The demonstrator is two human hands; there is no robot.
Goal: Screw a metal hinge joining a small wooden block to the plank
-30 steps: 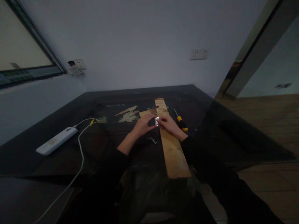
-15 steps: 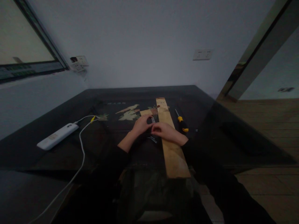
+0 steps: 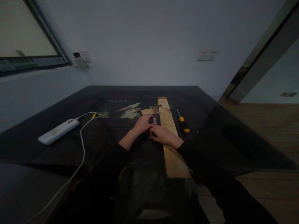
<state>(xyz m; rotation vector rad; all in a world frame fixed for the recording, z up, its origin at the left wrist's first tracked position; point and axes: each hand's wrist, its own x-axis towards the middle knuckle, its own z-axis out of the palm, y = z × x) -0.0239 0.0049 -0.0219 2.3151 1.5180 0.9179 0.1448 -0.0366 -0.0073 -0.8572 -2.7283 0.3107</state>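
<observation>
Small metal hinge (image 3: pixel 154 120) at left edge of wooden plank (image 3: pixel 174 161); plank runs near edge to far edge of bench (image 3: pixel 221 137). Left hand (image 3: pixel 143 123) nearer, fingertips pinching hinge. Right hand (image 3: pixel 163 137) just nearward, palm down, fingers curled; grasp cannot be told. Screwdriver (image 3: pixel 183 123) right of plank

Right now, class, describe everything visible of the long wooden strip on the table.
The wooden strip is long, narrow, flat, of pale yellowish bare wood. It lies flat on the dark table, running away from the person, near end at the table's edge. The right hand rests over its left edge near the middle. The left hand touches a small metal piece beside that edge.
</observation>
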